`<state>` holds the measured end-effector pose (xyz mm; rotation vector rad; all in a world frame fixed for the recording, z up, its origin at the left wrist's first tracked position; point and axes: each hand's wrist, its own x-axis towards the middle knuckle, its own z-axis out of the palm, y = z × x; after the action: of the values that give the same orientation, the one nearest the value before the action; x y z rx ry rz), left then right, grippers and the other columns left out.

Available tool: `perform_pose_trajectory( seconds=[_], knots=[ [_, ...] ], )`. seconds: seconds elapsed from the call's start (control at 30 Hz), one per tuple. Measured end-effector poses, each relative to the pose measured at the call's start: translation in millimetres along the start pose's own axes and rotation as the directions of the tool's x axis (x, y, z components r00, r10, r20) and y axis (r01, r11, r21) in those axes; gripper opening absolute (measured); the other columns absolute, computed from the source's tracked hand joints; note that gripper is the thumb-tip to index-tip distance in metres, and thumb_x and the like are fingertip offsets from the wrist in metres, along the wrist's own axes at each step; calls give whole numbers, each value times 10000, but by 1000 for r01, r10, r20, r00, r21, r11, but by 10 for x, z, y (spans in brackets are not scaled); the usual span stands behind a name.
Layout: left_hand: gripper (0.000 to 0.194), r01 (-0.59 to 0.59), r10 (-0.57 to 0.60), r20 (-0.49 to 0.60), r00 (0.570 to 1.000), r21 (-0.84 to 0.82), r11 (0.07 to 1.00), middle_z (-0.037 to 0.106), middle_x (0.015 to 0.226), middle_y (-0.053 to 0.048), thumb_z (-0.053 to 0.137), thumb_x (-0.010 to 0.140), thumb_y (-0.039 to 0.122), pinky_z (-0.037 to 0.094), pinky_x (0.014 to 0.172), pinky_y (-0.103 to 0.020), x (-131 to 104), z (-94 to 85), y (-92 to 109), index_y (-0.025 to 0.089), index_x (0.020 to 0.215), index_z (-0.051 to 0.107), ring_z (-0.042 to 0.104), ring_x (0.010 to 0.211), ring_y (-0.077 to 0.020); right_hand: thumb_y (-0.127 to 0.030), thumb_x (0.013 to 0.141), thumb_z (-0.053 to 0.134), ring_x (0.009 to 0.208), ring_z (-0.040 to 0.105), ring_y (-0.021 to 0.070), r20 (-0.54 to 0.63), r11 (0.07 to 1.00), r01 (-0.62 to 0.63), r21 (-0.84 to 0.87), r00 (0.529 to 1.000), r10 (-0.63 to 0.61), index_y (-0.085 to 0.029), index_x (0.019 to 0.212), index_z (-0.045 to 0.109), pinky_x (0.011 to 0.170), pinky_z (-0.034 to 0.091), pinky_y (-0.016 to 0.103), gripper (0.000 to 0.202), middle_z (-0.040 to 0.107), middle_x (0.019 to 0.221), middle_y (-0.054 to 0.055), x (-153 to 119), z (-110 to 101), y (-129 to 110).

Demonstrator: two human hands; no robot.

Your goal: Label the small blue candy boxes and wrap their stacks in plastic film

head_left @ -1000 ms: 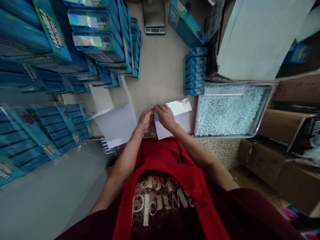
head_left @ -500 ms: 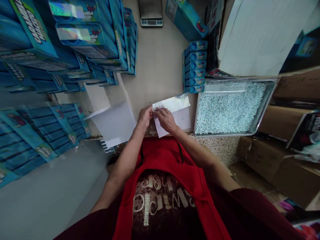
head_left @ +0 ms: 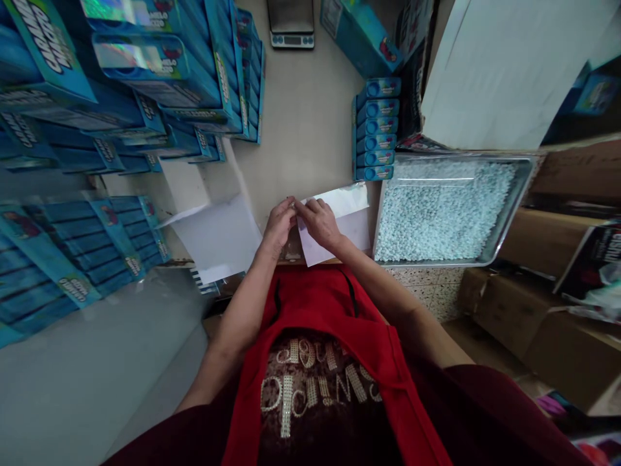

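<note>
On the pale table (head_left: pixel 301 123) we are seeing a plain white sheet (head_left: pixel 356 228) lying, bordered along its far side by a shiny strip (head_left: pixel 348 199), whose left end the right hand (head_left: pixel 319 224) is covering while meeting the left hand (head_left: pixel 279 224) farther out than half a second ago, their curled fingertips nearly closing on something we cannot make out, if anything.

A flat scale (head_left: pixel 292 40) at the top, brown cardboard cartons (head_left: pixel 565 343) at the right.

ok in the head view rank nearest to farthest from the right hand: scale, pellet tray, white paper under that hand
1. White paper, under the right hand
2. Pellet tray, to its right
3. Scale, far across the table
</note>
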<state>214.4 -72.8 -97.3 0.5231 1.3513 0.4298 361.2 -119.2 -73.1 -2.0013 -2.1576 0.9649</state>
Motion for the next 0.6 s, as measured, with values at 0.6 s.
perform_pose_trajectory(
  seconds=[0.6],
  knots=[
    [495, -127, 192, -94, 977, 469, 874, 830, 1051, -108, 716, 791, 253, 587, 984, -400, 248, -288, 275, 152, 1272, 773, 764, 1032, -283, -322, 1067, 638, 776, 657, 172, -18, 898, -187, 398, 977, 211, -226, 1110, 800, 786, 479, 289, 194, 722, 810, 18, -537, -733, -172]
  ],
)
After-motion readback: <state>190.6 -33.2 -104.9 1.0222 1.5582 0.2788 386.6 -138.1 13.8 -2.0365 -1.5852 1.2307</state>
